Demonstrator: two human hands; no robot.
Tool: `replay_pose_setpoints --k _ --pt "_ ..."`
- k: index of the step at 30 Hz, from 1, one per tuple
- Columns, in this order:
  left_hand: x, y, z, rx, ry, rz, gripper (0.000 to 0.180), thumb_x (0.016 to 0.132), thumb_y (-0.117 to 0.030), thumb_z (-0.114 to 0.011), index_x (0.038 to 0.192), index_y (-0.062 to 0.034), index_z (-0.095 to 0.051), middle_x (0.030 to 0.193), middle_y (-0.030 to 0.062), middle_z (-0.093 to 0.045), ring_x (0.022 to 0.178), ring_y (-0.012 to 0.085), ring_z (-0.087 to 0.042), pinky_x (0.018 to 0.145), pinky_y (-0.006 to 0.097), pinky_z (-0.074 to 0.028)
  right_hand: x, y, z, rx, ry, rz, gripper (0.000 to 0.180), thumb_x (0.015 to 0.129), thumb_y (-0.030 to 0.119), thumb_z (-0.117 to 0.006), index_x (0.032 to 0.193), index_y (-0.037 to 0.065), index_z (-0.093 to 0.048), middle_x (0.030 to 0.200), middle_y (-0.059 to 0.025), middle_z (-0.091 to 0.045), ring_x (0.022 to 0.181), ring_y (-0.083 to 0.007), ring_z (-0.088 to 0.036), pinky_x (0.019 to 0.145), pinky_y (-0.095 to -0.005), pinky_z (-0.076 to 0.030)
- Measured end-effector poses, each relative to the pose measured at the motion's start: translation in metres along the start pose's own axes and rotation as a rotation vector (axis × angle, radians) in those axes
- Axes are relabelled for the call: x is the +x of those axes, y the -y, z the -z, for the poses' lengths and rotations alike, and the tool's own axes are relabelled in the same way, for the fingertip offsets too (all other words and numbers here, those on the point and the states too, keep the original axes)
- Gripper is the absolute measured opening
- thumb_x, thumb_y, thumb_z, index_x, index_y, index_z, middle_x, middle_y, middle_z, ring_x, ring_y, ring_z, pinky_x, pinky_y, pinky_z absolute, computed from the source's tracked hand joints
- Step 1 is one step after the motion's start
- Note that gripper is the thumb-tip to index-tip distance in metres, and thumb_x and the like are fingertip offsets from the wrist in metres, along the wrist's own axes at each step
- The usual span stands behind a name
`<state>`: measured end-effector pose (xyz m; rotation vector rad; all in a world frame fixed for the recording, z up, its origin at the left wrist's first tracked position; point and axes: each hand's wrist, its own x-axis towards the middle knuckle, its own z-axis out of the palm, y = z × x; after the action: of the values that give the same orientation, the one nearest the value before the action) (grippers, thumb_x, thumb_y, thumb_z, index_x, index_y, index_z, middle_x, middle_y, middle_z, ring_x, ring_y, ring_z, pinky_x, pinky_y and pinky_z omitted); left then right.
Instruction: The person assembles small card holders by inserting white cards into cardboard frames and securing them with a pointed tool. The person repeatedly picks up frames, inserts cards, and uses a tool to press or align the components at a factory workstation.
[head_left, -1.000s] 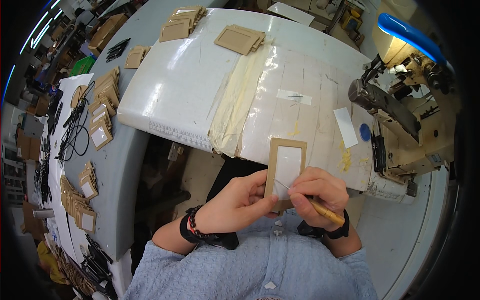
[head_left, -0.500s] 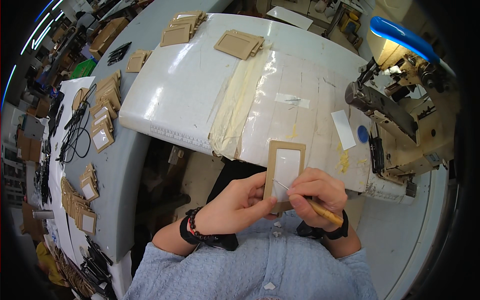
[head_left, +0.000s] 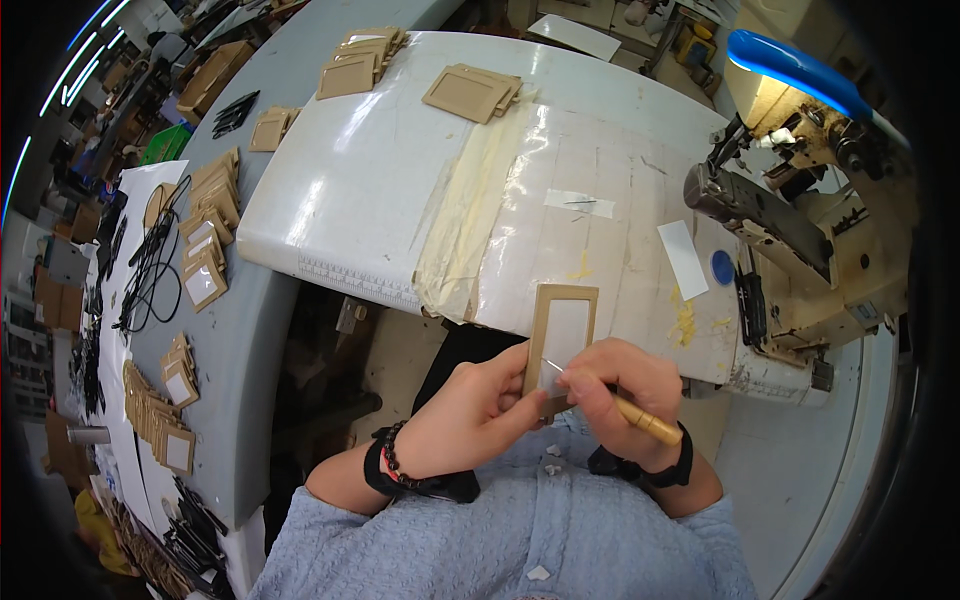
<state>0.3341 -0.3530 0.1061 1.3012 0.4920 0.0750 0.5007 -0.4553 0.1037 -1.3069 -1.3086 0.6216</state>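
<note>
A tan card holder (head_left: 541, 318) with a whitish window is held upright over the table's near edge. My left hand (head_left: 478, 408) grips its lower left side, thumb on the front and fingers behind. In my right hand (head_left: 632, 394) is an awl (head_left: 649, 422) with a yellow wooden handle, pinched near its thin metal shaft. The awl's tip meets the lower part of the window; whether it presses in or only touches I cannot tell. My hands cover the holder's bottom end.
A sewing machine (head_left: 770, 225) with a blue lamp (head_left: 800, 70) stands at the right. Stacks of tan holders (head_left: 470, 92) lie at the back of the white table (head_left: 350, 190), more (head_left: 205, 275) on the grey surface left. A white strip (head_left: 683, 260) and a blue disc (head_left: 723, 266) lie by the machine.
The card holder has shifted slightly left and turned a little. My right hand has moved slightly left with the awl, its tip now slightly lower left in the view.
</note>
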Motion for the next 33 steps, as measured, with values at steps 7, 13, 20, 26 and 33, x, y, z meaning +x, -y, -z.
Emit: replay_pose_setpoints --k 7,13,20,26,33 --pt "0.009 0.015 0.002 -0.013 0.022 -0.076 0.032 0.097 -0.003 -0.044 0.128 0.0046 -0.043 0.114 0.0115 -0.059 0.107 0.0154 -0.058 0.094 0.032 -0.051 0.01 -0.008 0.004 0.599 -0.077 -0.62 0.038 0.098 0.026 -0.051 0.083 -0.006 -0.062 0.074 -0.0159 -0.065 0.056 -0.0166 -0.064 0.041 -0.0245 -0.049" --pt "0.017 0.019 -0.007 -0.074 -0.071 -0.22 0.03 0.096 -0.002 -0.045 0.125 0.006 -0.044 0.108 0.0123 -0.062 0.098 0.0155 -0.062 0.089 0.031 -0.052 0.02 -0.006 0.0 0.666 -0.14 -0.705 0.041 0.098 0.03 -0.051 0.08 -0.006 -0.06 0.071 -0.0158 -0.064 0.053 -0.0169 -0.064 0.039 -0.0246 -0.048" --pt "0.016 0.016 -0.002 -0.408 0.039 -0.113 0.037 0.102 -0.017 -0.036 0.131 0.0048 -0.04 0.12 0.0152 -0.055 0.109 0.0229 -0.058 0.097 0.038 -0.048 0.016 0.0 -0.003 0.5 -0.16 -0.509 0.035 0.098 0.024 -0.051 0.081 -0.005 -0.062 0.071 -0.0129 -0.064 0.051 -0.0134 -0.062 0.042 -0.0235 -0.048" --pt "0.014 0.018 -0.005 -0.454 0.008 -0.12 0.038 0.102 -0.016 -0.034 0.133 0.0064 -0.037 0.123 0.0175 -0.054 0.113 0.0249 -0.057 0.097 0.038 -0.048 0.003 0.005 -0.007 0.079 -0.161 0.095 0.016 0.09 0.007 -0.058 0.08 -0.003 -0.063 0.071 -0.0122 -0.065 0.054 -0.0137 -0.061 0.048 -0.0245 -0.049" --pt "0.009 0.012 -0.009 -0.455 -0.037 -0.125 0.031 0.103 -0.015 -0.035 0.124 0.0048 -0.044 0.114 0.0123 -0.055 0.104 0.0174 -0.056 0.093 0.033 -0.048 0.003 0.002 -0.011 -0.193 -0.093 0.333 0.008 0.088 0.004 -0.059 0.085 -0.002 -0.064 0.079 -0.012 -0.065 0.057 -0.0161 -0.063 0.051 -0.0261 -0.052"
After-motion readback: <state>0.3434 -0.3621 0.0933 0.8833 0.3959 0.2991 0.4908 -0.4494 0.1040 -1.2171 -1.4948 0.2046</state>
